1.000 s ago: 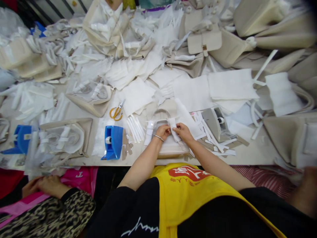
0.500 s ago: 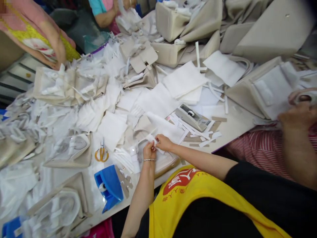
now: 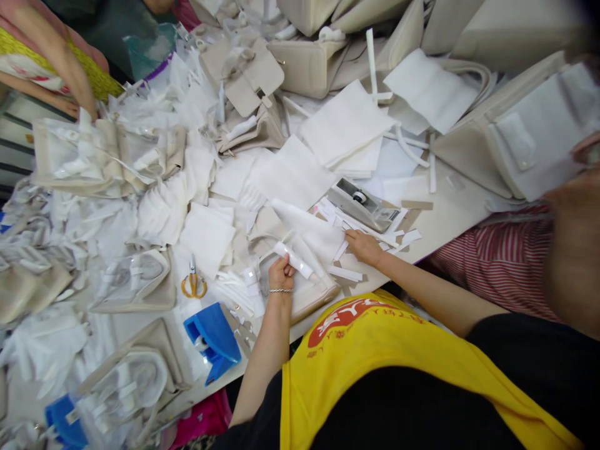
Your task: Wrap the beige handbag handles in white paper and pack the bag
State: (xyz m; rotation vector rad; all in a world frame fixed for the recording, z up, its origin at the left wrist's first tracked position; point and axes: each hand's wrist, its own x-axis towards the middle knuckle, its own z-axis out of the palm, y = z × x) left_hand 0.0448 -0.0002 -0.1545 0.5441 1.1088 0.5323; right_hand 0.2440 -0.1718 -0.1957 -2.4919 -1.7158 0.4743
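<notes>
- Now your left hand (image 3: 281,272) pinches the white foam-wrapped handle (image 3: 294,260) of the beige leather handbag (image 3: 312,294) just beneath your grip.
- Your right hand (image 3: 363,246), fingers spread, touches the white paper strips (image 3: 345,273); likely a wrapping step, next picking one strip.

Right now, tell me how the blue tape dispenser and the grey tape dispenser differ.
The blue tape dispenser is bright blue plastic; the grey tape dispenser is dull grey. The blue one sits near the table edge, left of the left hand; the grey one lies farther in, just beyond the right hand. Paper strips crowd the grey one; fewer lie by the blue one. Both hold a tape roll, and neither hand touches them.
</notes>
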